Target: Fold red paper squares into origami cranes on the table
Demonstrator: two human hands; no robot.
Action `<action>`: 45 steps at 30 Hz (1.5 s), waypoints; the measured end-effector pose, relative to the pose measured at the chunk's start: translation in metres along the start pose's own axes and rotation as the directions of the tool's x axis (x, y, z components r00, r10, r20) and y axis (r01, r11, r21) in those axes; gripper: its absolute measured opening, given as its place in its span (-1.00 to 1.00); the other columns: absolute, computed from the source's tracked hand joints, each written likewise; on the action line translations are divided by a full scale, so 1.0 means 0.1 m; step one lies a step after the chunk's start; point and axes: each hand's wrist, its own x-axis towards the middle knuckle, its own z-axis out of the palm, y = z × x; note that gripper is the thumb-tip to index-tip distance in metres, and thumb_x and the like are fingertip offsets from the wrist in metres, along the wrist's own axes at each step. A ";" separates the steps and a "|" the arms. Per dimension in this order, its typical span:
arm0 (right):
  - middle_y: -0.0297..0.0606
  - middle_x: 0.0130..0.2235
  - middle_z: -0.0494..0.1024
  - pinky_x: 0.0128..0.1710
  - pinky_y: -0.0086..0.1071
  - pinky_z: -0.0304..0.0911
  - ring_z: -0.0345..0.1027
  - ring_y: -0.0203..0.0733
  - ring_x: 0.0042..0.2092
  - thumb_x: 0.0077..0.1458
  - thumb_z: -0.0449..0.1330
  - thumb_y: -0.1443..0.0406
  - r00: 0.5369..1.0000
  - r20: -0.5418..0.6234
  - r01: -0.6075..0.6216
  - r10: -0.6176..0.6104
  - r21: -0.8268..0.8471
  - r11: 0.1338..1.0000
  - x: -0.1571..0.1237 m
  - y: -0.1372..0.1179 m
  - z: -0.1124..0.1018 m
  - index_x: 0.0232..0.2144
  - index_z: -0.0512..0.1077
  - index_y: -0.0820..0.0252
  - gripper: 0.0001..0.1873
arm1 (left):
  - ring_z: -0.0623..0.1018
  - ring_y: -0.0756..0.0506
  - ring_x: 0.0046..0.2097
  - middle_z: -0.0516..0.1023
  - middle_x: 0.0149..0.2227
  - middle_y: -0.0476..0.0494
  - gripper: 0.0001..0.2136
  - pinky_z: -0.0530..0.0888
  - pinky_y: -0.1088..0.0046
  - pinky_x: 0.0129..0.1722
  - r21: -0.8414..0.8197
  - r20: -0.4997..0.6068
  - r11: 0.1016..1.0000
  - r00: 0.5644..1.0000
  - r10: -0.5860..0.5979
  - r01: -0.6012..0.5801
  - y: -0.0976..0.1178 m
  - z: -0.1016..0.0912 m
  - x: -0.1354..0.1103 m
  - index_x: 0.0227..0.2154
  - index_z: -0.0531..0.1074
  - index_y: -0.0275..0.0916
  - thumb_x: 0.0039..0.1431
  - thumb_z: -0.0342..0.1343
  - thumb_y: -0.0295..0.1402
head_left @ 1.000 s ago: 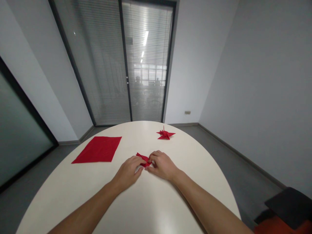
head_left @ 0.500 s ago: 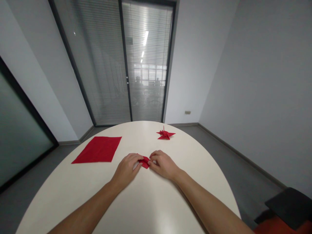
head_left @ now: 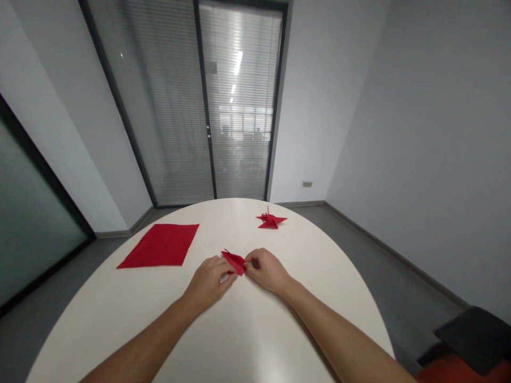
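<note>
A small folded piece of red paper (head_left: 233, 259) is held between my two hands, low over the middle of the table. My left hand (head_left: 211, 276) pinches its near left edge with thumb and fingers. At its right end, my right hand (head_left: 266, 269) grips the paper between thumb and curled fingers. A thin pointed flap sticks up at the paper's far left end. Beyond my right hand stands a folded red paper crane (head_left: 270, 219), with pointed ends spread out. The fingertips cover part of the paper.
A flat red sheet of paper (head_left: 162, 246) lies on the left of the round white table (head_left: 223, 335). A black and orange chair (head_left: 475, 340) stands at the lower right. Behind the table is a glass door with blinds (head_left: 239, 159).
My left fingers have drawn back toward me along the folded paper, uncovering its far left end and the pointed flap. The right fingers have curled in more. The crane and sheet stay put.
</note>
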 end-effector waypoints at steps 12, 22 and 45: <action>-0.19 -0.25 0.61 -0.09 -0.25 0.31 0.46 -0.13 -0.20 0.12 0.25 0.14 0.988 -0.115 -0.014 0.106 0.614 0.789 0.09 0.02 0.13 -0.39 0.53 0.20 -0.77 | 0.61 -0.21 -0.10 0.62 -0.15 -0.12 -0.56 0.47 0.24 -0.13 -0.284 -0.221 0.904 0.896 -0.386 0.320 0.01 0.06 0.00 0.03 0.24 -0.14 0.14 0.24 -0.21; -0.20 -0.20 0.59 -0.03 -0.22 0.29 0.45 -0.15 -0.15 0.02 0.36 0.08 0.993 -0.075 0.007 0.087 0.794 0.608 0.12 -0.02 0.14 -0.32 0.50 0.19 -0.69 | 0.58 -0.16 0.04 0.60 -0.02 -0.28 -0.47 0.38 0.14 0.13 -0.657 -0.182 0.715 0.871 -0.456 0.237 0.13 0.09 0.04 0.19 0.06 -0.18 0.24 0.13 -0.27; -0.40 -0.36 0.49 -0.28 -0.38 0.23 0.36 -0.29 -0.36 -0.10 0.43 0.23 0.997 0.021 -0.060 0.081 0.852 0.521 0.09 -0.02 0.19 -0.17 0.40 0.14 -0.56 | 0.60 -0.13 -0.25 0.61 -0.32 -0.12 -0.82 0.50 0.35 -0.18 -0.678 -0.126 0.693 0.891 -0.437 0.245 0.05 0.09 0.08 -0.33 0.41 -0.23 0.14 0.18 -0.22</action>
